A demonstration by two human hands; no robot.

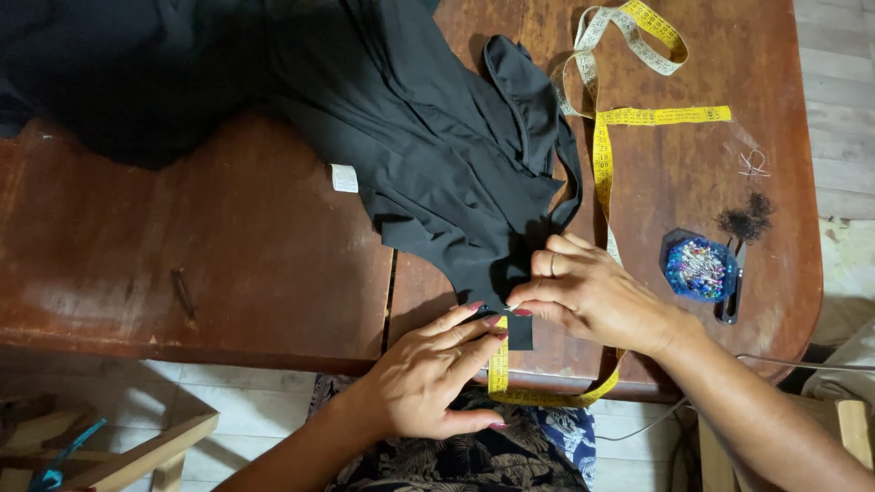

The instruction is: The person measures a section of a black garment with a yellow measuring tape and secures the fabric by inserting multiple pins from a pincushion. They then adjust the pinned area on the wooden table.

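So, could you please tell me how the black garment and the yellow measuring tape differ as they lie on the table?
The black garment is a broad, crumpled heap; the yellow measuring tape is a narrow, looping strip. The left hand and right hand pinch the garment's strap end; the tape is unheld. The tape hangs over the table edge. Both lie on the wooden table.

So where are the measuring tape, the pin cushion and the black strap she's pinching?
measuring tape (602, 155): head view, on its straight yellow stretch.
pin cushion (698, 268): head view, middle of the pins.
black strap (519, 333): head view, its loose end below the fingertips.
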